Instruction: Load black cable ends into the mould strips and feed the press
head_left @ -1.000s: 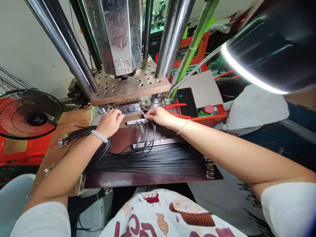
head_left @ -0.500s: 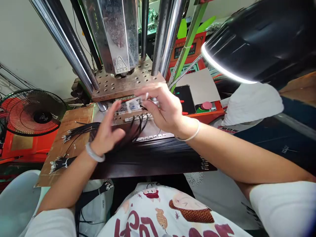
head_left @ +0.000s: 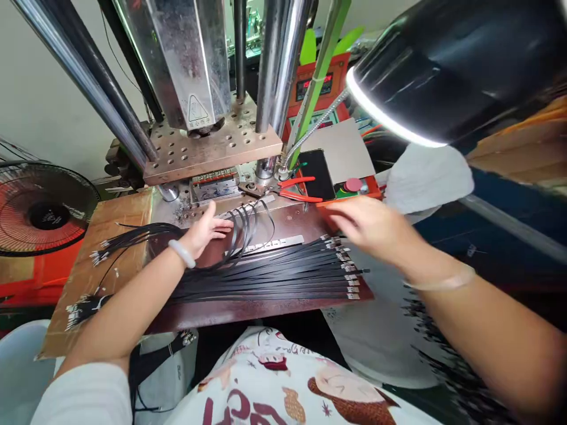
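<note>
My left hand (head_left: 207, 231) has its fingers spread beside the looped black cables (head_left: 243, 231), whose ends lie along a metal strip (head_left: 248, 208) in front of the press. Over the right edge of the bench is my right hand (head_left: 370, 227), blurred, its fingers pointing left; whether it holds anything is unclear. Red-handled pliers (head_left: 301, 190) lie between the press and my right hand. A second metal strip (head_left: 272, 244) rests behind a row of flat black cables (head_left: 283, 277) with metal connectors at their right ends. The lower die (head_left: 216, 186) sits under the raised press plate (head_left: 212, 154).
A lit black lamp (head_left: 425, 71) hangs at the upper right. At the left are a fan (head_left: 48, 215) and a brown board (head_left: 117, 236) with cable bundles. The red control box (head_left: 319, 88) stands behind, near a pink button (head_left: 353, 185). A white bin (head_left: 20, 360) stands lower left.
My right hand has moved away from the die to the right, and the small white piece near its fingers is gone from there. My left hand has come down to the cables. The pliers are now uncovered.
</note>
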A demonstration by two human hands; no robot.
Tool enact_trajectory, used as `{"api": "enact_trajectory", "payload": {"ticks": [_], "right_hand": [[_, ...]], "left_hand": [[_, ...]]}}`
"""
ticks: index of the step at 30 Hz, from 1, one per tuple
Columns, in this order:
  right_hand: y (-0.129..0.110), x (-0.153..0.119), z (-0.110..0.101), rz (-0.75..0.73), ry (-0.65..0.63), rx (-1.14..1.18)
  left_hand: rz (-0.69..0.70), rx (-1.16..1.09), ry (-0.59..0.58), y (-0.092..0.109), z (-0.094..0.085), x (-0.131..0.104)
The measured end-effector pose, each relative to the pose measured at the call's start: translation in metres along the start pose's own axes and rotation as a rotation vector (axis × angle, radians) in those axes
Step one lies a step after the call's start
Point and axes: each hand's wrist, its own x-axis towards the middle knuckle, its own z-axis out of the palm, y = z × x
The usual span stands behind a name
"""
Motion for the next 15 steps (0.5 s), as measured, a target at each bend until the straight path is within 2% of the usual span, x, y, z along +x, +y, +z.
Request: {"api": "enact_trajectory", "payload": {"ticks": [2,3,5,7,9,12,15], "right_hand": [[-0.013,0.044,0.032,-0.196,-0.126,0.105],[-0.019,0.066,0.046,-0.241,-0.159,0.136],[-0.025,0.105,0.072,-0.292,-0.215,0.149],[-0.026,0.130,0.088,-0.352,-0.231,0.112],[-0.025,0.142,0.093,-0.354,-0.182,0.068],[-0.028,0.148,0.087,-0.303,-0.124,0.027],[-0.032,0.159,0.075,-0.307,-0.144,-0.012]], "left_hand": [[-0.074,0.007,-0.092,0.007,0.026,0.022],[-0.088,0.002,-0.103,0.011,0.037,0.030],[-0.072,-0.008,-0.057,0.017,0.052,0.043],[-0.017,-0.015,0.031,0.021,0.057,0.049],[0.025,-0.055,0.096,0.026,0.058,0.049],[-0.045,-0.187,0.038,0.041,0.058,0.043],[-0.127,-0.238,0.019,0.066,0.059,0.036]]}}
